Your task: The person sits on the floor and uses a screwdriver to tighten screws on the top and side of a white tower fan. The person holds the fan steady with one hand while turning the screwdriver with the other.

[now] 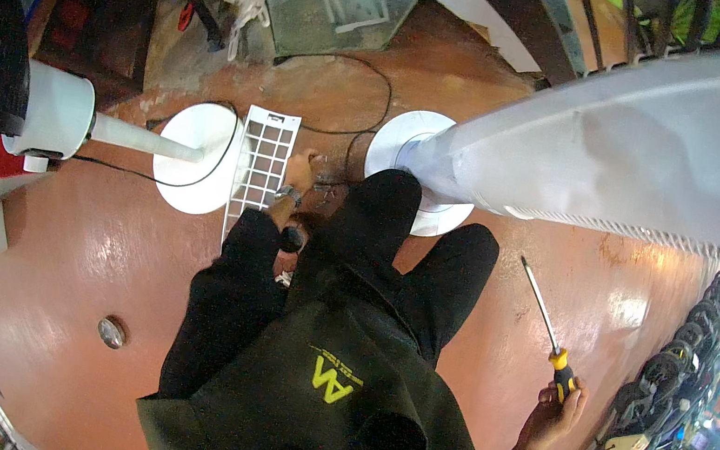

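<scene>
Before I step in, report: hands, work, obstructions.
Right hand gripping yellow-black screwdriver. Left hand beside white grille, contact unclear. Black cable looped on floor ahead.

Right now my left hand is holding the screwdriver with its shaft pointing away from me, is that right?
Not quite: the head view shows the screwdriver in your right hand. Your left hand is by the white grid panel. The shaft does point away from you.
</scene>
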{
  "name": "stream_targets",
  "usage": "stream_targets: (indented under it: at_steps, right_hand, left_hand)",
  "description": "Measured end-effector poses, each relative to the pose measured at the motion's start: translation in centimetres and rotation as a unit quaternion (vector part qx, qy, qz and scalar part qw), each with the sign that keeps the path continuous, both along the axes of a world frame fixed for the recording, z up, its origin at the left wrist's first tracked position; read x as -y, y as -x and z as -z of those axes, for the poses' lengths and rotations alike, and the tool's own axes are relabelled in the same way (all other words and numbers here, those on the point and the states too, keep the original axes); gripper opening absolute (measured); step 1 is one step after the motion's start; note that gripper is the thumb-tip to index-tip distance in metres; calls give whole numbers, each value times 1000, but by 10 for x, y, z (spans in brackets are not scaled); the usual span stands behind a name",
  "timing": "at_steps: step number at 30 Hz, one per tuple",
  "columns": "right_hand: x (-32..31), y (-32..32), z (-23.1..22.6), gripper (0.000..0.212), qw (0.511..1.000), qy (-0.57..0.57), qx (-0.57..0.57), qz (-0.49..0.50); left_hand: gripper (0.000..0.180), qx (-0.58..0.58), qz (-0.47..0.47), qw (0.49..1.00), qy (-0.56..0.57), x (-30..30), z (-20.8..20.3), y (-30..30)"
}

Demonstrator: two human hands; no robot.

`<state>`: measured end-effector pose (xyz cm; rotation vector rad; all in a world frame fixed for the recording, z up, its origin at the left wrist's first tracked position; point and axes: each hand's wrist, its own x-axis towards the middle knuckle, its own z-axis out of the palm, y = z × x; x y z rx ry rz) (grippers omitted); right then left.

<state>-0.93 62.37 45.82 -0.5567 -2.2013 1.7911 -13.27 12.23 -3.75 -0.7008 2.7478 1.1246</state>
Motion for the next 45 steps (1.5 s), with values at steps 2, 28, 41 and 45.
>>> stream_targets:
  at_steps: [2, 28, 41, 45]
  right_hand:
    - [9, 2, 3, 39, 999, 18, -43, -22]
    - [32, 43, -1, 35, 914, 79, -371, -146]
    - [19, 31, 2, 22, 885, -80, -453, -76]
    - [26, 28, -21, 25, 832, -172, -527, -15]
  left_hand:
    - [24, -179, -116, 949, -232, -30, -69, 14]
    - [19, -240, 156, 590, -755, -149, -518, 0]
    - [17, -249, 251, 558, -751, -181, -554, 24]
    - [17, -265, 286, 552, -737, -200, -588, 28]
